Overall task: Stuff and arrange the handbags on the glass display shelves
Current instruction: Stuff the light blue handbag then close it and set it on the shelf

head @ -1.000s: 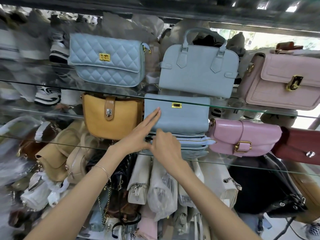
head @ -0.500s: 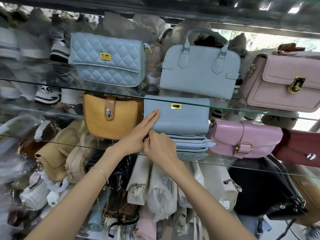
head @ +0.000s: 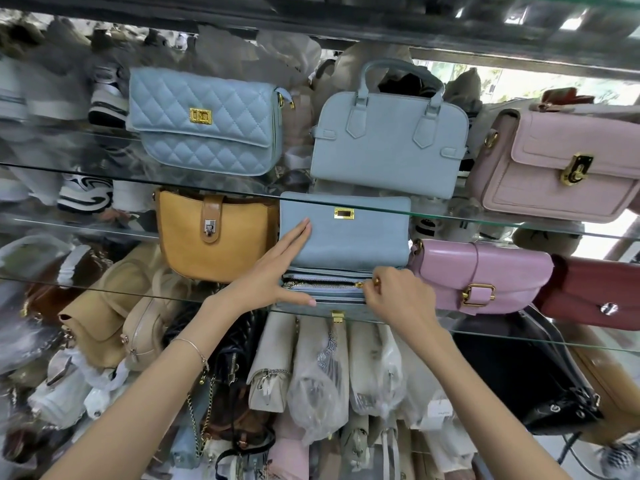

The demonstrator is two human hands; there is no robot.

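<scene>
Your left hand (head: 273,275), fingers straight, steadies blue bag (head: 349,237); right hand (head: 398,299) pinches zip pull (head: 375,281). Zip step likely; next, draw pull steadily.

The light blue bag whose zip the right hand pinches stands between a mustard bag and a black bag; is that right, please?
Not quite: in the head view the light blue bag stands between the mustard bag and a pink bag, not a black one. The right hand pinches its zip.

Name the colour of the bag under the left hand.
The bag is light blue; head view.
</scene>
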